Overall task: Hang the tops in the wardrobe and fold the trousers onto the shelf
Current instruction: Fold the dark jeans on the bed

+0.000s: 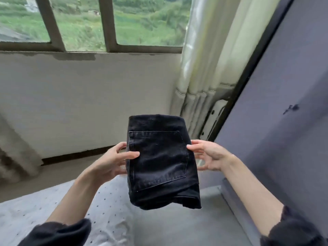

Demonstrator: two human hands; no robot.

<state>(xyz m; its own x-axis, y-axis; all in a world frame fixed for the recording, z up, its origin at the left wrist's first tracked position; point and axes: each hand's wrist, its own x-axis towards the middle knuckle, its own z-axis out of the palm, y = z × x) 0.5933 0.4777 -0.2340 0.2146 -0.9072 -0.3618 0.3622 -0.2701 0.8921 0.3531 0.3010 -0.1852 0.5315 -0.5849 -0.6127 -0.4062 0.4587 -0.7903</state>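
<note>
Trousers point(159, 157), black denim and folded into a thick packet, sit in the air between our two hands, back pocket point(158, 158) facing up at us. Our left hand point(113, 162) grips the left edge: the thumb lies flat across the top of the fabric beside the pocket seam, and the fingers curl under the fold, out of sight. Our right hand point(209, 155) takes the right edge in much the same way, thumb tip on the upper face by the pocket corner, the other fingers spread loosely below and partly hidden by the cloth. The lower end of the packet sags a little, with a loose layer hanging at the near right corner.

Both forearms are bare, with dark sleeves point(58, 233) pushed up near the elbows. Under the trousers lies a pale bed sheet point(106, 210) with small dark dots. Ahead of us stands a white wall point(79, 103) under a window point(106, 23) that looks onto green slopes. A pale curtain point(204, 59) hangs at the window's right side. A flat grey-purple panel point(275, 121) with a dark edge fills the right of the view; we cannot tell whether it belongs to the wardrobe.
</note>
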